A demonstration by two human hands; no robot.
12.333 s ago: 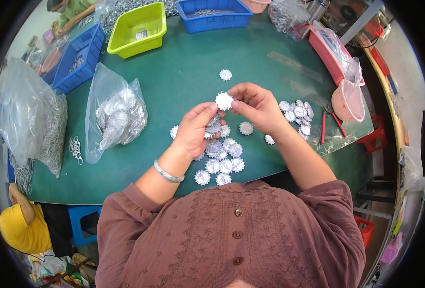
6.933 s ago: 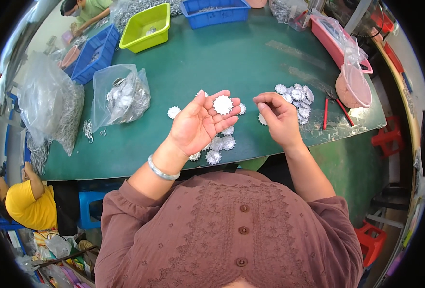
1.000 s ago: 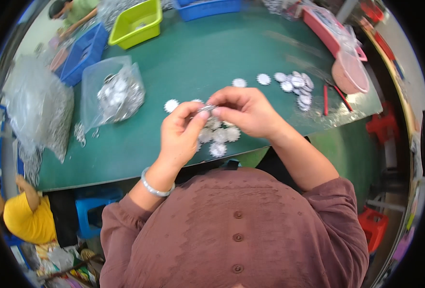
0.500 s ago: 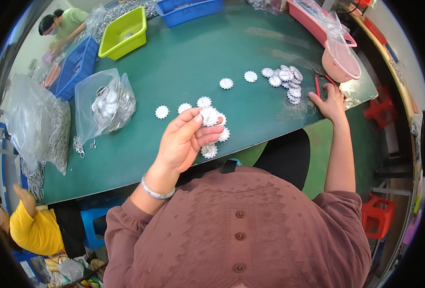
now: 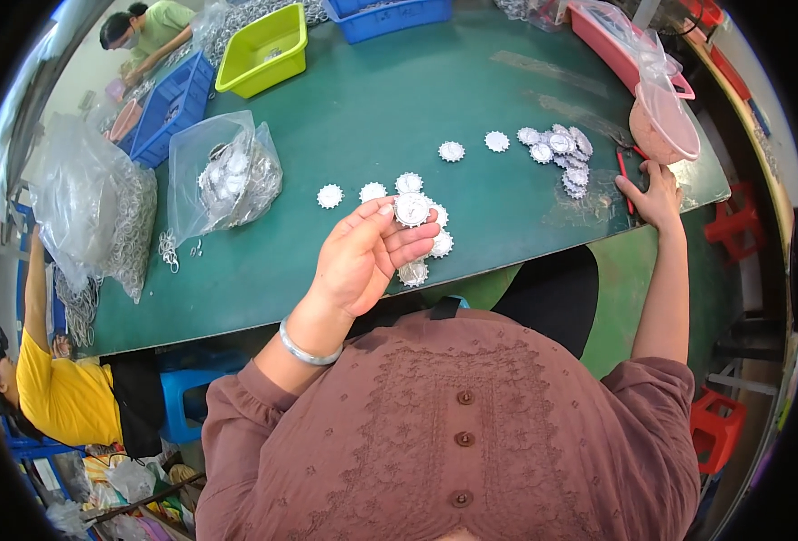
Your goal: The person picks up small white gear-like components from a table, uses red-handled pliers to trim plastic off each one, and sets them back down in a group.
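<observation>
Thumb and fingers of my left hand (image 5: 360, 257) pinch a silvery round disc with a toothed rim (image 5: 411, 209), raised above the table. Below and around it lie several like discs, among them one disc (image 5: 329, 197) to the left and another disc (image 5: 412, 273) near the table's front edge. My right hand (image 5: 659, 197) rests at the right end of the table over red-handled pliers (image 5: 622, 167). Its thumb crosses one handle and its fingers cover part of the other. Left of the pliers is a heap of toothed discs (image 5: 572, 162).
On the green table (image 5: 372, 117) stand an open plastic bag of metal parts (image 5: 236, 176), a larger bag of chains (image 5: 133, 234), a yellow-green bin (image 5: 263, 86) and blue bins. A pink basket (image 5: 660, 135) stands right. One person works far left; another in yellow (image 5: 69, 388) sits near left.
The whole view has shifted, so the table and hands appear further right. The disc in my left hand now faces up more flatly. The person in yellow has stretched an arm toward the table.
</observation>
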